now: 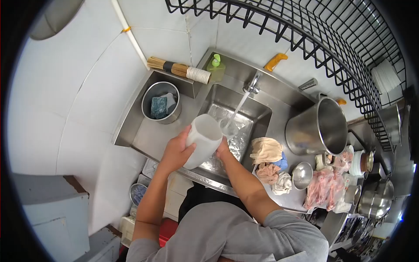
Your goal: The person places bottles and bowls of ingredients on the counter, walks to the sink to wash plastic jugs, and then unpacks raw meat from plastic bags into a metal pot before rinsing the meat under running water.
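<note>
A white, translucent plastic container (204, 142) is tilted over the sink basin (264, 118), its open mouth facing up toward the tap. My left hand (178, 150) grips its left side, thumb across the near face. At the container's right edge is my right hand (221, 147), with most of its fingers hidden behind it. Water runs from the tap (253, 85) in a stream to a clear, rounded shape (229, 127) just beyond my right hand. Whether that shape is a clear vessel or splashing water, I cannot make out.
A steel pot (178, 114) with a green scouring pad (159, 107) stands left. A bamboo brush (176, 69) and soap bottle (216, 70) sit behind. Rightward are cloths (266, 149), a steel bowl (302, 175), a large stockpot (305, 126) and bagged items (325, 187). A wire rack (305, 35) overhangs.
</note>
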{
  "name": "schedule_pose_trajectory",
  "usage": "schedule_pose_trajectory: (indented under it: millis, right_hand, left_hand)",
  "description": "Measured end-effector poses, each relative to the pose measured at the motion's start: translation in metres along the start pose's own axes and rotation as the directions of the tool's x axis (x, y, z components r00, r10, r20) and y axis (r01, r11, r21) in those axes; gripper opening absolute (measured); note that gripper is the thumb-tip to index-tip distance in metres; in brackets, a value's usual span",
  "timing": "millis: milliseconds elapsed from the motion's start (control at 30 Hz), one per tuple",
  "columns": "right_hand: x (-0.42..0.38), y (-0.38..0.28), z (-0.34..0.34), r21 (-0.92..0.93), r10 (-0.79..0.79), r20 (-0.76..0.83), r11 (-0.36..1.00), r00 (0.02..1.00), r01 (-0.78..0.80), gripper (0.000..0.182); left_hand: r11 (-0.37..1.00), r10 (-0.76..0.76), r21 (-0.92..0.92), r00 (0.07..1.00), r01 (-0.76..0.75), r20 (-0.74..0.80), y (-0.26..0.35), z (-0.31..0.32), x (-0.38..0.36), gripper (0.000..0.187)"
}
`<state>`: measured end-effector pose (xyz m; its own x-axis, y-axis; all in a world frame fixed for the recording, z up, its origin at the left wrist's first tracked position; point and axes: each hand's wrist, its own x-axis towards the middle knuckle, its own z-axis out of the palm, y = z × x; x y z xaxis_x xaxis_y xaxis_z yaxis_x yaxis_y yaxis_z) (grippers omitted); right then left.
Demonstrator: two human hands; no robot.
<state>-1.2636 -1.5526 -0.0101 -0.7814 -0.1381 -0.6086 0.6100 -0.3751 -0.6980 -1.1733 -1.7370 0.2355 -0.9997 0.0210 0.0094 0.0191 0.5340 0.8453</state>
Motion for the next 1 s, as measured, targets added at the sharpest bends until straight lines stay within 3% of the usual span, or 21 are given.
schedule_pose_trajectory:
  millis: [100,133,200,300,400,533,633,733,833,933,1000]
  right_hand:
    - [-0.016,-0.022,0.0,0.122,-0.094,-0.164,0.986,0.982,0.114,0.024]
    - [-0.01,-0.028,-0.017,0.009,-0.116,-0.171,0.993,0.978,0.119,0.02]
    - [-0.031,-0.04,-0.025,0.009,-0.148,-0.18,0.988,0.973,0.152,0.019]
    - [-0.078,-0.058,-0.04,0.026,-0.214,-0.196,0.974,0.957,0.223,0.016]
    - [-0.136,-0.083,-0.048,-0.002,-0.282,-0.217,0.957,0.934,0.289,0.015]
    - [-0.199,-0.129,-0.048,-0.096,-0.391,-0.198,0.92,0.899,0.38,0.01]
    - [-0.227,-0.155,-0.042,-0.135,-0.433,-0.118,0.898,0.894,0.418,0.013]
    - [-0.24,-0.181,-0.018,-0.174,-0.477,-0.025,0.868,0.879,0.466,0.009]
    - [-0.245,-0.206,0.02,-0.156,-0.485,0.097,0.855,0.869,0.495,0.008]
    - [-0.241,-0.227,0.076,-0.084,-0.485,0.215,0.855,0.848,0.511,0.012]
    - [-0.231,-0.237,0.118,-0.024,-0.475,0.318,0.861,0.82,0.508,0.013]
  left_hand:
    - [0.998,-0.043,-0.041,0.998,0.044,0.042,-0.005,0.002,0.022,0.068]
    - [0.999,-0.021,-0.044,0.999,0.023,0.043,-0.012,0.005,0.03,0.068]
    - [0.998,0.019,-0.057,0.999,-0.018,0.027,-0.029,0.015,0.047,0.069]
    - [0.991,-0.096,-0.075,0.985,0.108,0.143,-0.032,0.024,0.073,0.071]
    - [0.993,-0.037,-0.107,0.986,0.055,0.164,-0.078,0.066,0.094,0.077]
    - [0.981,-0.178,-0.022,0.945,0.191,0.274,-0.103,0.123,0.118,0.09]
    - [0.984,-0.176,0.006,0.965,0.178,0.195,-0.153,0.182,0.127,0.092]
    - [0.978,-0.209,0.021,0.971,0.207,0.115,-0.172,0.203,0.123,0.097]
    - [0.958,-0.28,0.001,0.933,0.287,0.227,-0.178,0.211,0.117,0.101]
    - [0.931,-0.359,-0.022,0.925,0.364,0.12,-0.149,0.188,0.096,0.087]
    - [0.966,-0.236,-0.067,0.957,0.25,0.169,-0.149,0.169,0.074,0.076]
